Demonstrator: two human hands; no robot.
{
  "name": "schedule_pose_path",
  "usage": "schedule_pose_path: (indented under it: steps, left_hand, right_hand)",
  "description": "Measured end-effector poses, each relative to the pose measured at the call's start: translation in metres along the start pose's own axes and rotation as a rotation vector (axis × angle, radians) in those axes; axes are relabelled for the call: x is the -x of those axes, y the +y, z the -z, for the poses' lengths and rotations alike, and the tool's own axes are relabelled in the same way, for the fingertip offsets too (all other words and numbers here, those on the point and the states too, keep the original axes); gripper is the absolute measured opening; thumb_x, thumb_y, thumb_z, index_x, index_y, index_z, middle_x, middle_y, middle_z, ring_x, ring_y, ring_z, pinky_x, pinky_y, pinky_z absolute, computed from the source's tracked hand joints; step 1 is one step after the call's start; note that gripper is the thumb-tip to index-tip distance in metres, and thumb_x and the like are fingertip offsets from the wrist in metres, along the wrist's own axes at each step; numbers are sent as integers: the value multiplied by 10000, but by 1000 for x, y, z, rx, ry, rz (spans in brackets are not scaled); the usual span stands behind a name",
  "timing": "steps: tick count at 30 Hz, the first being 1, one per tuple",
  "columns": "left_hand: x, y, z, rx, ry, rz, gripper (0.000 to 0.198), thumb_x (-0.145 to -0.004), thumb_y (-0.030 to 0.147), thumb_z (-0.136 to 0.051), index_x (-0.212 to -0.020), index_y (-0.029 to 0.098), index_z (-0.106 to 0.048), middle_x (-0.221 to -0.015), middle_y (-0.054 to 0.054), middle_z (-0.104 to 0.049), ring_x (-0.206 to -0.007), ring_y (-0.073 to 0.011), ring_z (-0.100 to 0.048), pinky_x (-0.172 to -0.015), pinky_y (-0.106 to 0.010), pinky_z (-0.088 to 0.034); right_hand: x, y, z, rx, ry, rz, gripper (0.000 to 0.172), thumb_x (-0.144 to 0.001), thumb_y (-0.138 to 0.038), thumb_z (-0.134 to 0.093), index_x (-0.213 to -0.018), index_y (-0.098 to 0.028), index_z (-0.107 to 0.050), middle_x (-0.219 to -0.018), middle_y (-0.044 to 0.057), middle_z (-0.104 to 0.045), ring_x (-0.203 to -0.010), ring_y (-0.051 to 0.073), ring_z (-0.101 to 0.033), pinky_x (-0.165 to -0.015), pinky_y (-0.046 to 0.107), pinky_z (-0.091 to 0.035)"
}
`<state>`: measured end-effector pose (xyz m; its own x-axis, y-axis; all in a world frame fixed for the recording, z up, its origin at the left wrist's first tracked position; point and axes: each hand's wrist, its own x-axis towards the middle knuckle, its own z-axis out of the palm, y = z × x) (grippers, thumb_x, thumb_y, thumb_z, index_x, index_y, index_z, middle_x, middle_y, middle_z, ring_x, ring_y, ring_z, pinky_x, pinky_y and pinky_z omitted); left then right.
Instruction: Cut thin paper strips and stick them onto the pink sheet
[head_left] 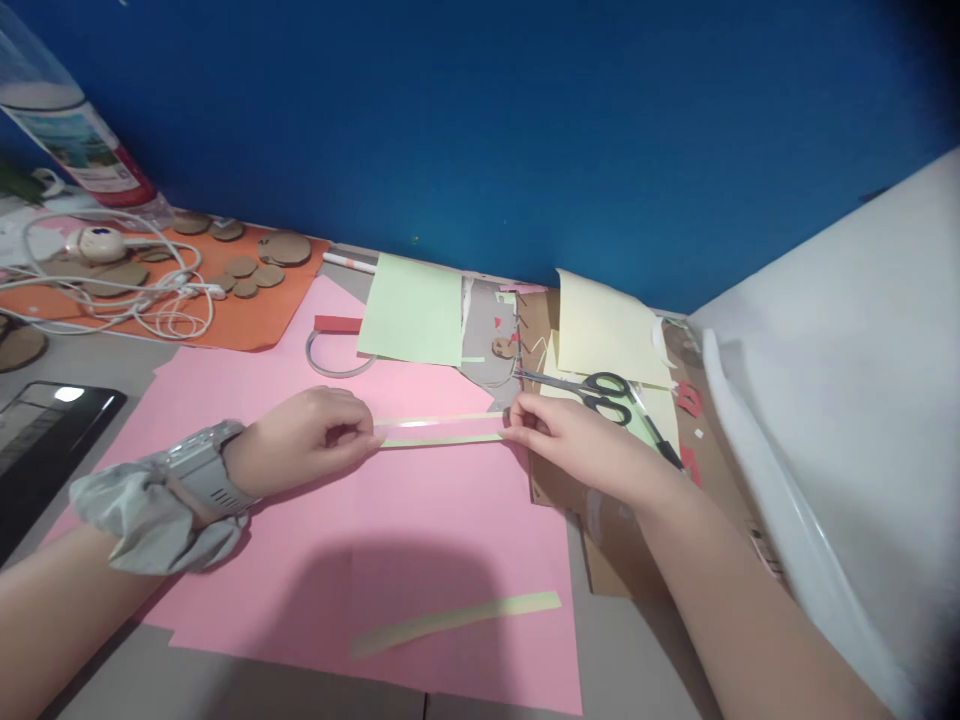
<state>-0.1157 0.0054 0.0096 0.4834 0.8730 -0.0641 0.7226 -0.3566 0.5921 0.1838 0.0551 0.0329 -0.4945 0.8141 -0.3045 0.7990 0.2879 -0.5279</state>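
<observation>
My left hand (311, 435), with a grey watch (202, 470) and a grey scrunchie (154, 515) on the wrist, pinches one end of a narrow pale green paper strip (442, 440). Its other end is between the thumb and fingers of my right hand (566, 430). Just above runs a second pale strip (450, 420), partly glossy, also spanning hand to hand; whether the two are joined I cannot tell. Both hover over or lie on pink paper sheets (420, 510). Nearer to me, another yellow-green paper strip (465, 620) lies on the pink.
Black-handled scissors (607, 395) and a pen (656, 430) lie beyond my right hand, by cream paper (611, 325) and cardboard (622, 555). Green paper (416, 310) lies behind. At left are a phone (52, 450), white cables (161, 290), cardboard discs (285, 247) and a bottle (90, 140).
</observation>
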Motion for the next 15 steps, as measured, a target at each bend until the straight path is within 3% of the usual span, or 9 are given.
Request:
schedule_pose_path:
  steps: [6,10,12,15]
  left_hand:
    - [0,-2,-4,-42,45,-35,297,-833,314,-507,-575,189,-428,-523,44,-445,-506,-94,-376,-556,-252,-330]
    - [0,-2,-2,-22,15,-6,224,-820,342,-539,-660,195,-482,-557,46,-456,-520,-100,-412,-535,-244,-337]
    - [3,2,3,3,36,1,176,-833,356,-527,-773,191,-521,-649,23,-517,-575,-114,-465,-564,-248,-382]
    - [11,12,14,-100,88,-69,232,-855,396,-499,-930,186,-566,-922,-57,-604,-846,-184,-558,-779,-324,-450]
  right_hand:
    - [0,-1,-3,19,6,10,191,-878,-353,-490,-736,-236,-543,-680,-20,-605,-585,156,-543,-490,247,-311]
    - [1,-4,-5,52,60,31,95,-872,-315,-503,-834,-243,-552,-698,-19,-608,-580,155,-551,-477,247,-311]
    - [3,-11,-7,106,126,82,112,-888,-272,-481,-972,-250,-552,-820,2,-636,-657,165,-585,-516,255,-351]
    - [10,-28,-15,230,166,262,257,-910,-201,-440,-1147,-235,-532,-1062,62,-614,-833,190,-604,-634,286,-405]
